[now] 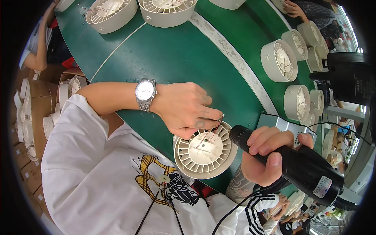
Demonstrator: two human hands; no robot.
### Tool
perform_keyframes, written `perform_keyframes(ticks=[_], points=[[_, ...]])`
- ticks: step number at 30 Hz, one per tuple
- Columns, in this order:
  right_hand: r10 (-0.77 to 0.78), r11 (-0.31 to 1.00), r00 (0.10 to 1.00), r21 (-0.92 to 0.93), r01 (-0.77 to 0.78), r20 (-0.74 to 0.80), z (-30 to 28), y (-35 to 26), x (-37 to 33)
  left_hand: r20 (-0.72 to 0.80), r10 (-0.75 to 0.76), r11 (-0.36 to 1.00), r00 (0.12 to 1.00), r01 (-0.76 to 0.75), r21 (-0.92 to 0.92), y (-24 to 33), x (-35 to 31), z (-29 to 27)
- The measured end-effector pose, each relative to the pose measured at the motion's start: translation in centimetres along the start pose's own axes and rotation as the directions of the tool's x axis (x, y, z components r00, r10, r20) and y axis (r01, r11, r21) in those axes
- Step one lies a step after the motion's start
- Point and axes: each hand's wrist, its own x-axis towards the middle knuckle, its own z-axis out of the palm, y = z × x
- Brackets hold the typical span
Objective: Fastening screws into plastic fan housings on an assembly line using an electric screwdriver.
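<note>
A black heat gun point(291, 164) is gripped in the closed right hand point(266, 154), nozzle aimed at thin wires point(211, 131) pinched by the left hand point(184, 109) (wrist bent, watch worn) over 1 cream fan housing point(204, 150) at the green table's point(168, 58) near edge. More housings point(279, 60) are seen beyond.

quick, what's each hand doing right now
Left hand: closed, pinching thin wires over the round white fan housing.
Right hand: closed around a black heat gun.
</note>
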Motion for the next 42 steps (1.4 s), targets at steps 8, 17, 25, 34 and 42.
perform_keyframes(ticks=[8,17,25,34,42], points=[[0.028,0.999,1.0,0.015,-0.028,-0.003,0.0,0.4,0.1,-0.018,-0.004,0.998,1.0,0.003,-0.057,-0.2,0.0,0.1],[0.027,1.0,1.0,-0.01,-0.027,-0.005,0.0,0.8,0.2,0.021,0.006,0.999,1.0,-0.005,-0.049,-0.6,-0.2,0.1],[0.01,1.0,1.0,-0.018,-0.01,-0.006,0.2,1.1,0.2,-0.04,-0.03,0.994,0.999,0.025,-0.111,-0.4,-0.1,0.2],[0.059,0.997,0.996,-0.054,-0.063,-0.068,0.9,1.6,0.3,-0.02,-0.044,0.993,0.999,0.041,-0.107,-0.4,-0.1,0.1],[0.068,0.988,0.998,-0.14,-0.067,-0.002,1.9,2.0,0.8,-0.018,-0.049,0.991,0.999,0.046,-0.122,-0.5,-0.3,0.0]])
